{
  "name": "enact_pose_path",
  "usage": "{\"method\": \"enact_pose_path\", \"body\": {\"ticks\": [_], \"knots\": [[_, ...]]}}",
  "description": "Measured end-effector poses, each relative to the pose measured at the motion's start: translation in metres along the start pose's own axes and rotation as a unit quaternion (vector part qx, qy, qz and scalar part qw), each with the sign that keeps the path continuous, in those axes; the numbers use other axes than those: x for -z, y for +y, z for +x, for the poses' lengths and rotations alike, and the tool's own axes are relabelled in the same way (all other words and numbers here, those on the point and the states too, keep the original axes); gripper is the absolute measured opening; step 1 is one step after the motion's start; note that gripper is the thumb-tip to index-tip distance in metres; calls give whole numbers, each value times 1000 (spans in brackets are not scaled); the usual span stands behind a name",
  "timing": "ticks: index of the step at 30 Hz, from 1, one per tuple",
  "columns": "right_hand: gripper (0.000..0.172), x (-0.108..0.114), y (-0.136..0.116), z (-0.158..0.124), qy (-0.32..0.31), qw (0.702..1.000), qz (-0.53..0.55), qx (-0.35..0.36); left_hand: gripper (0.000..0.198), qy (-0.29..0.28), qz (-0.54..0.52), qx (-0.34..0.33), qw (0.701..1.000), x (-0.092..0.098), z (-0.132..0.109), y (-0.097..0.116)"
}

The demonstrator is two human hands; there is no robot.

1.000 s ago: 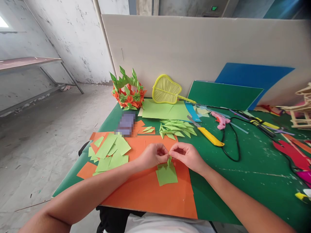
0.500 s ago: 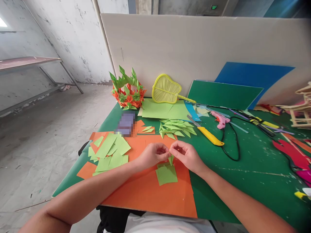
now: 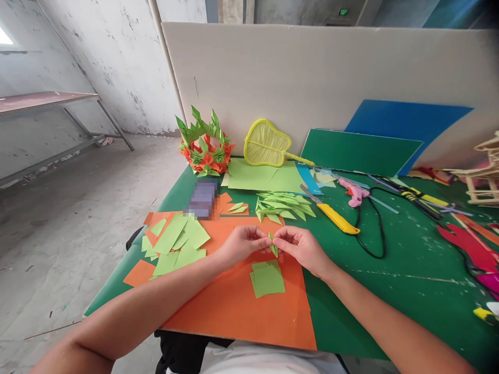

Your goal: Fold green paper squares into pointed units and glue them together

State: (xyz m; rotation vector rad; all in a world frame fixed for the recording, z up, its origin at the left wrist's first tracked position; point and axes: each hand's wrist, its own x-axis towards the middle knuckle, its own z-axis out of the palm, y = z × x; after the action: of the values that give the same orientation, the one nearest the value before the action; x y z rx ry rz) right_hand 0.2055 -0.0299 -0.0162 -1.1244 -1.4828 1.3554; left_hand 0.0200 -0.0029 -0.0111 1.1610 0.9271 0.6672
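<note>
A small folded green paper leaf (image 3: 273, 246) is pinched between my two hands, above an orange sheet (image 3: 241, 317). My left hand (image 3: 246, 244) grips it from the left with thumb and fingertips. From the right, my right hand (image 3: 299, 248) pinches its other side, fingers curled. Just below lie a couple of green paper squares (image 3: 268, 279) on the orange sheet. Beyond my hands is a pile of folded green leaves (image 3: 286, 205). Loose green paper pieces (image 3: 181, 241) are heaped to the left.
An orange and green paper crown (image 3: 206, 148) stands at the back left beside a yellow fan (image 3: 267, 143). A yellow-handled knife (image 3: 337, 218) with its blade exposed and a pink glue gun (image 3: 353, 192) with a black cord lie to the right. A pale board (image 3: 312, 72) rises behind.
The folded leaf has turned in my fingers; its upper tip now shows above the fingertips. My hands stay in nearly the same place.
</note>
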Motion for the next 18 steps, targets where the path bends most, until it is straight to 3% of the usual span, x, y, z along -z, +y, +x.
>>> {"method": "enact_pose_path", "body": {"ticks": [6,11,14,18], "knots": [[28,1,0,0,-2,1000,-17,-12,37,-20,47,-41,998,3,1,-2],[28,-1,0,0,-10,999,-23,-22,24,12,169,-127,977,2,-1,-5],[27,-3,2,0,-24,1000,-11,-15,16,36,189,-171,966,-1,-4,-3],[25,-3,3,0,-44,999,-6,-12,17,-5,101,-113,988,-1,-5,-3]]}}
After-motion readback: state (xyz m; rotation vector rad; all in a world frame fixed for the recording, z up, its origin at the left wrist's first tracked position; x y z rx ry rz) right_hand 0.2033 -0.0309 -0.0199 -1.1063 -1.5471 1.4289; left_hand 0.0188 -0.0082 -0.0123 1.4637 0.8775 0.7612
